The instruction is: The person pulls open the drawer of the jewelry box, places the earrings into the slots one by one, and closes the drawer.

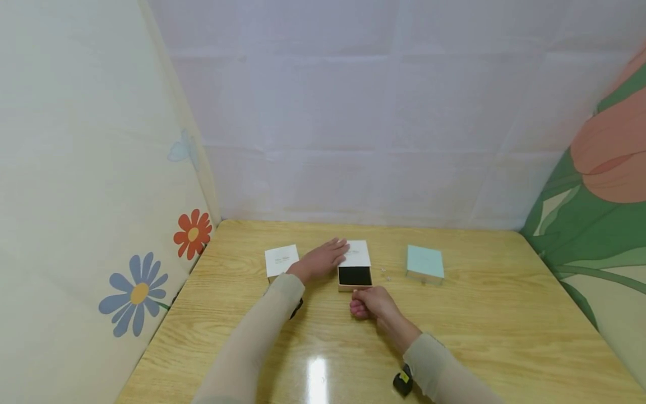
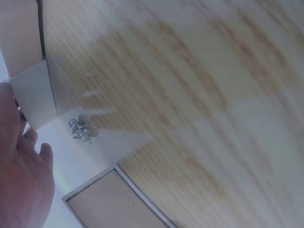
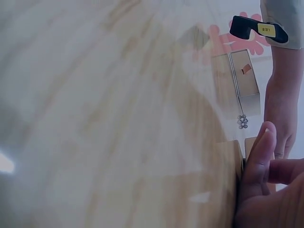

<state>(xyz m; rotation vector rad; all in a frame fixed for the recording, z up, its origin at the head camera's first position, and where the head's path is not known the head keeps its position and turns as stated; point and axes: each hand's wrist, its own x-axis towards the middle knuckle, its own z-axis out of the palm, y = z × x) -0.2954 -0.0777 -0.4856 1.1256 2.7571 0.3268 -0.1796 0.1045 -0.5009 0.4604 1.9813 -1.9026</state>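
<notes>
Left of centre in the head view, my left hand [image 1: 323, 261] lies over the white sleeve of a small drawer box [image 1: 357, 255], fingers stretched across its top. Its black-lined drawer [image 1: 355, 275] is slid out toward me. At the drawer's front edge my right hand [image 1: 373, 303] has its fingers curled, thumb and forefinger pinching there; the pinched part is hidden. The right wrist view shows the thumb [image 3: 261, 154] close against the box front. A small cluster of pearl-like jewelry [image 2: 81, 128] lies on the table near my left hand.
A second white box [image 1: 281, 261] stands to the left, with an orange tab [image 3: 246, 69] on its front. To the right is a pale blue box [image 1: 425, 262]. Two tiny shiny pieces [image 1: 388, 278] lie between it and the middle box. White cloth hangs behind the table.
</notes>
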